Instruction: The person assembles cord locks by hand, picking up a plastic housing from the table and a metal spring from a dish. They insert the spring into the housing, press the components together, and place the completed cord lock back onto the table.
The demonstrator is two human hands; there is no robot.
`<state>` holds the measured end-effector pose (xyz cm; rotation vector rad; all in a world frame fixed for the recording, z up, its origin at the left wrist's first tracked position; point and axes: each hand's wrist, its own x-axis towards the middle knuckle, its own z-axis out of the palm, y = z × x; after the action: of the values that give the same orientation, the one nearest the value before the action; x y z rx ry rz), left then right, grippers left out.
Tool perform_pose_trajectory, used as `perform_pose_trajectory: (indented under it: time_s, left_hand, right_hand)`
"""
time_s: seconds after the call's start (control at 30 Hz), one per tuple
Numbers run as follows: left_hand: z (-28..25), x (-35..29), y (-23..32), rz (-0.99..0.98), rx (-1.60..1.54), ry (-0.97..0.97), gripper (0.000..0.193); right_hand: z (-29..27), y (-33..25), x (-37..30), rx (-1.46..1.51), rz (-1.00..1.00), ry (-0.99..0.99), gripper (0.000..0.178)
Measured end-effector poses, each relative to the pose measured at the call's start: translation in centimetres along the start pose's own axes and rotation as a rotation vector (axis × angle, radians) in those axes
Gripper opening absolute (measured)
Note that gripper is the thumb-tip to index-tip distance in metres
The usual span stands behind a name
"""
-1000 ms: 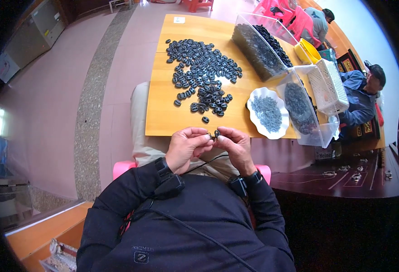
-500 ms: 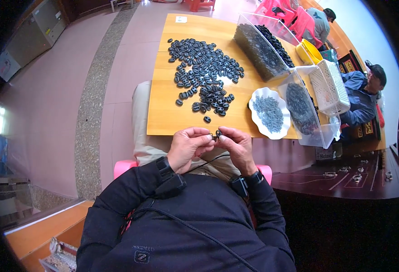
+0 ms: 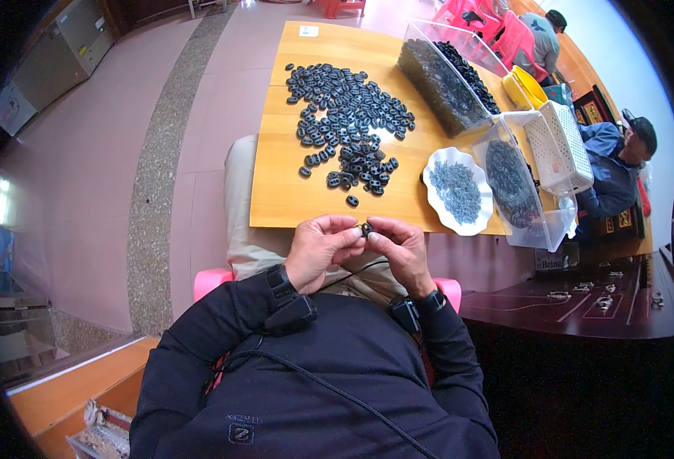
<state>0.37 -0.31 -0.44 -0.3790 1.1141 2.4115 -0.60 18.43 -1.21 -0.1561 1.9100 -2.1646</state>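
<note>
Close to the table's front edge, my left hand (image 3: 320, 251) and my right hand (image 3: 403, 252) meet in a pinch. Between their thumbs and forefingers is a small black cord lock (image 3: 367, 229), partly covered by the fingertips. One loose oval two-hole cord lock piece (image 3: 352, 200) lies on the table just beyond my hands. Farther off spreads a large pile of the same black pieces (image 3: 348, 103), heaped at its near end. To the right, a white scalloped bowl (image 3: 471, 229) holds many tiny grey pieces (image 3: 456, 191) that look like springs.
Clear plastic bins (image 3: 450, 90) with dark small parts line the right side of the wooden table (image 3: 291, 203). Near them are a yellow container (image 3: 527, 88) and a white perforated basket (image 3: 563, 149). Another person (image 3: 612, 164) sits at the right. Pink chairs stand farther back.
The cord lock has turned a little between my fingertips, and my fingers have shifted slightly around it. The pile and the bowl look the same.
</note>
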Motion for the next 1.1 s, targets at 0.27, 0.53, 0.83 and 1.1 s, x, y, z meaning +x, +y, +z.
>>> perform_pose_trajectory:
  time_s: [0.27, 0.53, 0.83, 1.1]
  left_hand:
    - [-0.30, 0.09, -0.25, -0.003, -0.014, -0.012, 0.016]
    - [0.19, -0.19, -0.20, 0.002, -0.004, -0.035, 0.012]
    - [0.34, -0.37, 0.03, -0.006, 0.023, -0.032, 0.014]
    - [0.29, -0.36, -0.05, -0.007, -0.025, -0.109, 0.014]
  right_hand:
    - [0.08, 0.30, 0.00, 0.070, 0.019, -0.008, 0.026]
    - [-0.63, 0.59, -0.01, -0.015, -0.104, -0.046, 0.025]
    - [-0.19, 0.15, -0.12, -0.018, -0.061, -0.024, 0.026]
    - [-0.32, -0.21, -0.40, 0.183, -0.029, -0.084, 0.025]
